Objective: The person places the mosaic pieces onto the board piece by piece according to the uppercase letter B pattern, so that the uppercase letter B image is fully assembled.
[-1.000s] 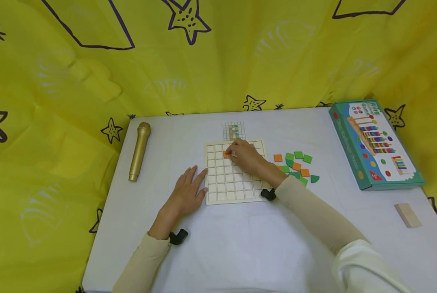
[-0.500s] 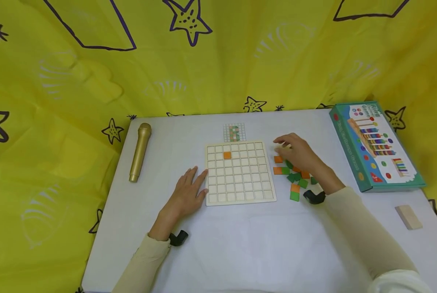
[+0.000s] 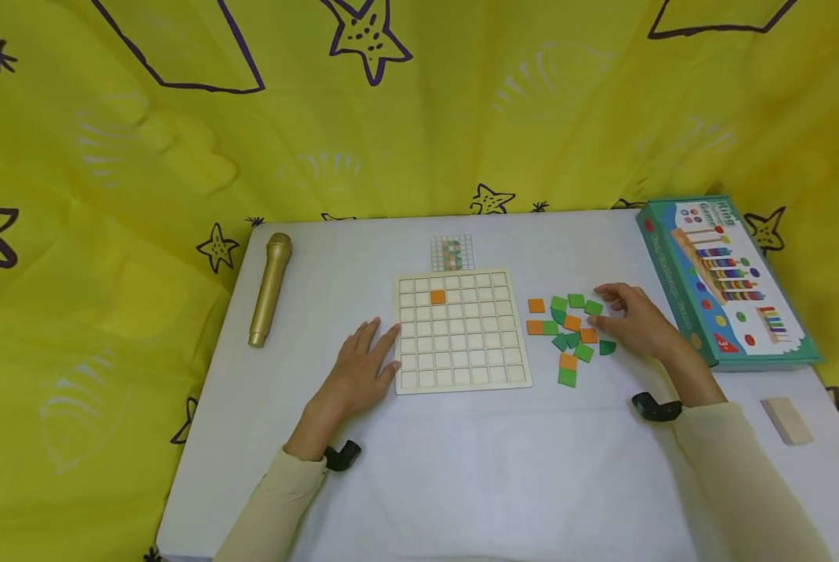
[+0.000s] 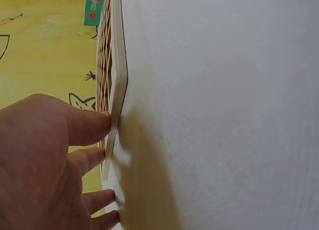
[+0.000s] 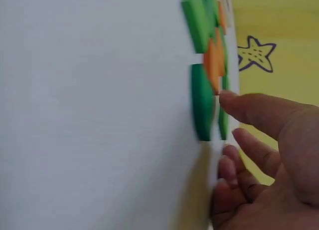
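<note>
A pale grid board lies mid-table with one orange tile in its upper left part. The left hand rests on the table with spread fingers, thumb and index fingertip at the board's left edge; the left wrist view shows the thumb tip touching the board's rim. Green and orange tiles lie scattered right of the board. At their right side is the right hand, thumb and fingers apart, holding nothing visible. In the right wrist view its thumb is close by a dark green rounded tile.
A small patterned card lies behind the board. The gold microphone is at the left, a game box at the back right, and a wooden block near the right edge. A yellow curtain hangs behind the table.
The right hand has moved from the orange tile on the board to the right side of the scattered tiles, leaving that tile in place. The left hand has stayed put.
</note>
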Demonstrator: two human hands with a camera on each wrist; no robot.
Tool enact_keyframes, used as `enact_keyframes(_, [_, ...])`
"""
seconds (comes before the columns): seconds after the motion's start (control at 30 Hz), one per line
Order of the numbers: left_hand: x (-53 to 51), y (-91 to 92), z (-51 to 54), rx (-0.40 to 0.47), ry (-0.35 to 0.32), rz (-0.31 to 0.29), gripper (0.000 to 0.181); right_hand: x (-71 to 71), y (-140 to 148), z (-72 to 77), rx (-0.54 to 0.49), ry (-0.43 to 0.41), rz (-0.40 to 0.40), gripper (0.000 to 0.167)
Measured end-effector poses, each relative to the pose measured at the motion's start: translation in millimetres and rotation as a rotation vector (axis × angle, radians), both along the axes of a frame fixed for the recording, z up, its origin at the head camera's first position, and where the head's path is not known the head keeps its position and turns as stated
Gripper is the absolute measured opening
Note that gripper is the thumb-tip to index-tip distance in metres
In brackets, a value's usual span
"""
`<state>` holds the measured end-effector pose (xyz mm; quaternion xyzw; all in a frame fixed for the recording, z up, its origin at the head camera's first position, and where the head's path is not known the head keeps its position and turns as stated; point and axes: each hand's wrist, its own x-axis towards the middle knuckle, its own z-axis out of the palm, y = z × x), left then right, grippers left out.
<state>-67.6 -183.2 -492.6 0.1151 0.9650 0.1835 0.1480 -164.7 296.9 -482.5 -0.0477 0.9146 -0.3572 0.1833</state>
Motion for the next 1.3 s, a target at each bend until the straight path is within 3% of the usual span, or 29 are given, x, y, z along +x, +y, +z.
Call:
enact_keyframes(0.2, [-0.1, -0.1, -1.4, 0.002, 0.000, 0.000, 0.063, 6.2, 1.1, -7.6, 0.009, 0.079, 0.034, 0.045])
enact_keyframes(0.47, [0.3, 0.0, -1.5, 0.002, -0.007, 0.001, 0.063, 8.3, 0.7, -16.5, 0.004, 0.143, 0.041, 0.041])
enact_keyframes(0.77, [0.2, -0.4, -2.5, -0.004, -0.006, -0.005, 0.064, 8.4, -0.4, -15.2, 0.022, 0.183, 0.057, 0.037])
enact_keyframes(1.0, [0.1, -0.1, -2.8, -0.010, -0.005, -0.007, 0.064, 0.6, -6.5, -7.9, 0.010, 0.200, 0.034, 0.037])
enact_keyframes(1.3, [0.4, 0.5, -1.6, -0.010, 0.015, -0.005, 0.063, -19.0, -54.9, 7.1, -0.048, 0.150, 0.080, 0.040])
